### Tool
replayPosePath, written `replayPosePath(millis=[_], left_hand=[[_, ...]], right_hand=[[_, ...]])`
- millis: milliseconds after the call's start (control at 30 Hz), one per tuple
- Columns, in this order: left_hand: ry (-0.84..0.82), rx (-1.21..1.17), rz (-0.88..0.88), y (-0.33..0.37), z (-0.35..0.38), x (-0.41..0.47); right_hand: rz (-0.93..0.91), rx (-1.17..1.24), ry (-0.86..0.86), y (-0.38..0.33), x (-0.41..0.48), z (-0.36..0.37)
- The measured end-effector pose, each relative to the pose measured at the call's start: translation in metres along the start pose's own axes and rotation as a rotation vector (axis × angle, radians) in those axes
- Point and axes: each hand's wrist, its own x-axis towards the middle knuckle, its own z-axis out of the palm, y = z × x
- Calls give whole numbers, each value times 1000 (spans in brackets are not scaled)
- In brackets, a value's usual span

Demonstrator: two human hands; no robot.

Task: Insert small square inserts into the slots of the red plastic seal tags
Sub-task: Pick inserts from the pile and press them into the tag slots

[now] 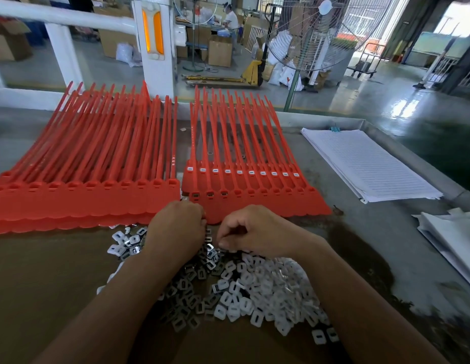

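Hands work close together at the near edge of the counter (360, 232), over a loose pile of small white square inserts (244, 292) that lies on a brown sheet (44, 271). The left hand (176, 229) is knuckles-up with its fingers curled under, its tips at the near edge of the right-hand batch of red seal tags (254, 203); what it holds is hidden. The right hand (257, 229) is just beside it, its fingers curled with the thumb close to the forefinger above the pile; I cannot tell whether an insert is pinched there. In that batch the far row of heads carries white inserts in its slots, and the three leftmost heads of the near row show pale pieces too. A thicker stack of red tags (84, 166) lies to the left, straps pointing far; white marks on one strap are too small to read. Ruled paper (367, 164) lies far right, with no legible writing.
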Motion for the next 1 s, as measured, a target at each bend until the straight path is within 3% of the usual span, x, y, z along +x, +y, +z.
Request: replayPosePath(millis=[500,800,1000], left_hand=[[-16,1,-16,1,-1,-1],[-8,9,-7,1,0,-2],[-6,9,-1,1,-2,-3]], right_hand=[[-29,62,21,-2,-3,-3],[-15,81,180,4,-1,-4],[138,148,364,16,9,-21]])
